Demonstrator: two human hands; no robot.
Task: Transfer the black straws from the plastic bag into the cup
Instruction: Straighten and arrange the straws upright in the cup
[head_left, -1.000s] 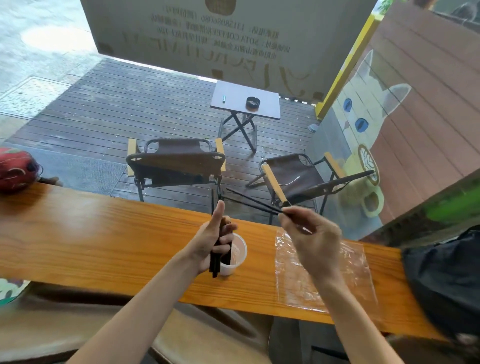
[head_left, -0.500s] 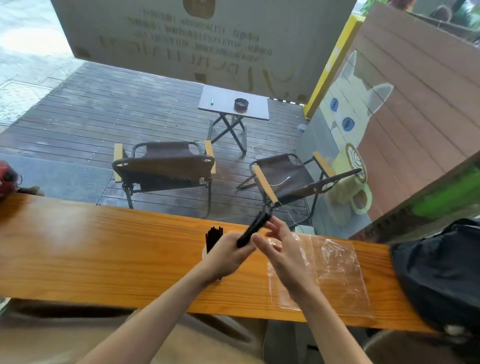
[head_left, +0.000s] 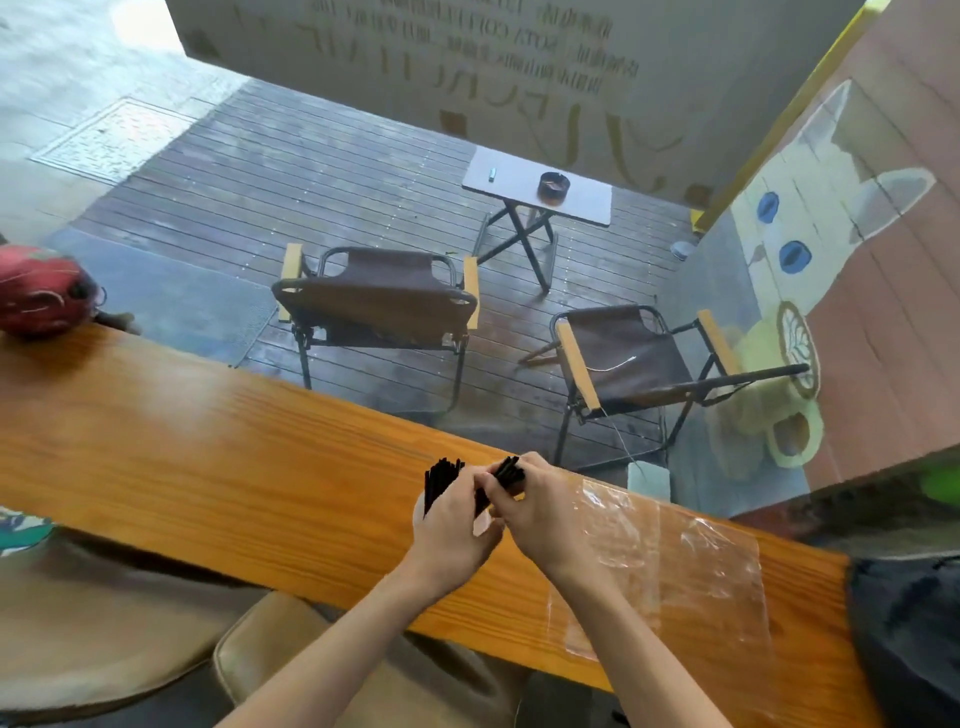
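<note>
black straws stand bunched in the mostly hidden cup the left hand curls round, while at its 2 o'clock the right hand pinches a last bundle, likely to be lowered in next, the plastic bag lying flat at 3 o'clock.

Light: bright, diffuse daylight from outside, strongest upper left | Shadows: soft, under the chairs and stool | Glare: broad sheen on wooden counter, glints on plastic bag | Distortion: wide-angle bowing at edges | Sharpness: slightly soft overall, edges smeared.
</note>
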